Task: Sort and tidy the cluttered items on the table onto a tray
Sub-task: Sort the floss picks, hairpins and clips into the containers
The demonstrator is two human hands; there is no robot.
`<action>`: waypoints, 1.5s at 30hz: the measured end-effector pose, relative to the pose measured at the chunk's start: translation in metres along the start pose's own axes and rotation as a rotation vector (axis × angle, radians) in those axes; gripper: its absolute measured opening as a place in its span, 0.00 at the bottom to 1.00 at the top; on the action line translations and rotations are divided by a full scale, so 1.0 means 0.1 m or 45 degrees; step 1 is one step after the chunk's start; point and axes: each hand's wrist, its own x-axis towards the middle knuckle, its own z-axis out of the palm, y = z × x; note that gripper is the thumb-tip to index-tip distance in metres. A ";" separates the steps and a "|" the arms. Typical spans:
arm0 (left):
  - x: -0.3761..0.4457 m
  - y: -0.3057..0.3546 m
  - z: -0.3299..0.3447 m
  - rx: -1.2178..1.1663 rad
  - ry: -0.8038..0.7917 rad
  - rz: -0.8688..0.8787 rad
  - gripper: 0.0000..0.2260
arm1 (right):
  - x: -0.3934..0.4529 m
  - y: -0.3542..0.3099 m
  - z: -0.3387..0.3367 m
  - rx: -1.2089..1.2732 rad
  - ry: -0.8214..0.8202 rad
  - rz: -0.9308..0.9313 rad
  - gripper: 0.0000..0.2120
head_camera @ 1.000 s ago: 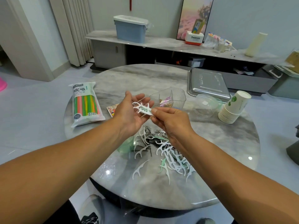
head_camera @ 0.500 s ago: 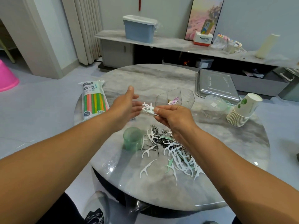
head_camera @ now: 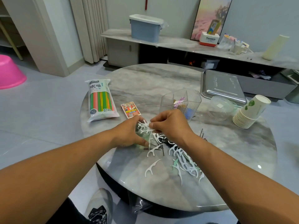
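While right hand (head_camera: 169, 125) is pinching the floss picks (head_camera: 145, 127), left hand (head_camera: 129, 135) is now gripping the green cup (head_camera: 143, 138), 9 o'clock of pile (head_camera: 182, 160); cup-loading imminent.

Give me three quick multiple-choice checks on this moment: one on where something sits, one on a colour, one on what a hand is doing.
1. Where does the steel tray sit?
A. far right of the table, behind the clear bowl
B. under the straw pack
C. on the floor

2. What colour is the small cup that the left hand grips?
A. red
B. pale green
C. black

3. What is the right hand doing?
A. lying flat on the table
B. lifting the paper cups
C. pinching a bunch of white floss picks over the cup

Answers: 1 A, the tray lies beyond the clear bowl; 2 B, green shows between the fingers; 3 C, the fingertips clamp the picks.
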 end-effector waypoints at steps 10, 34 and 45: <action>0.02 0.20 -0.04 0.199 -0.072 0.207 0.34 | 0.02 -0.05 -0.07 -0.359 -0.009 -0.102 0.03; 0.04 0.01 -0.12 0.092 0.053 0.098 0.36 | 0.12 0.09 -0.29 -0.339 0.104 -0.034 0.07; 0.11 0.06 -0.18 0.395 0.129 0.142 0.54 | 0.09 0.23 -0.44 -0.720 -0.016 0.055 0.05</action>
